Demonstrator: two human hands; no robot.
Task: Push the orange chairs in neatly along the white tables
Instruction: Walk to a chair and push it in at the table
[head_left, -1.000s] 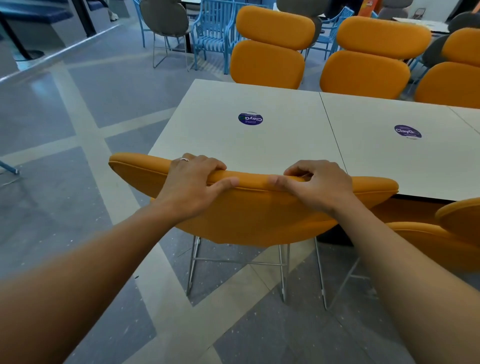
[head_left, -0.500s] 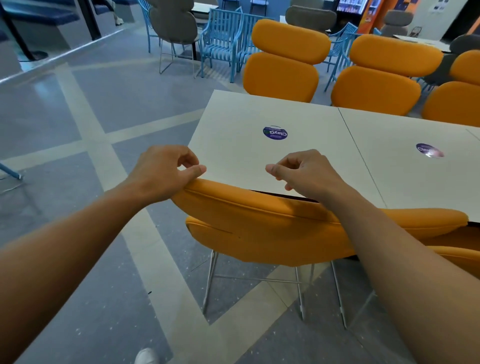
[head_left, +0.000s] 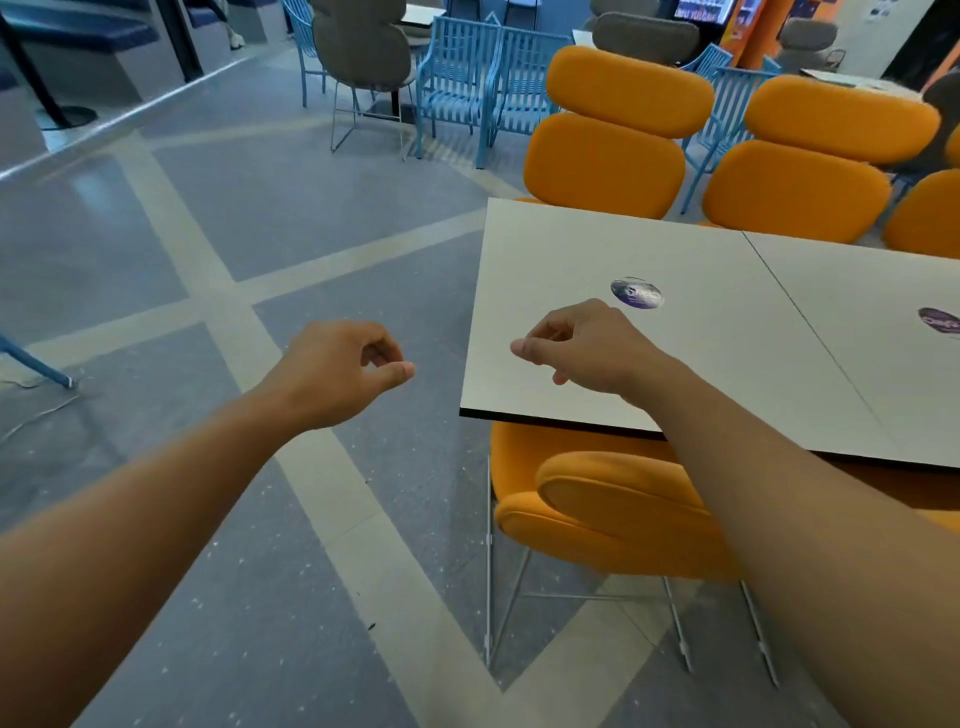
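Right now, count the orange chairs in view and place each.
4: near chair tucked under the white table; far left chair and far middle chair across it; far right chair cut by the frame edge. The right arm may hide another.

A round purple sticker (head_left: 637, 293) on the near white table (head_left: 571, 249) has white lettering that glare makes unreadable. A second purple sticker (head_left: 939, 322) on the adjoining table (head_left: 857, 280) shows white letters resembling "Clay", cut off at the frame's edge.
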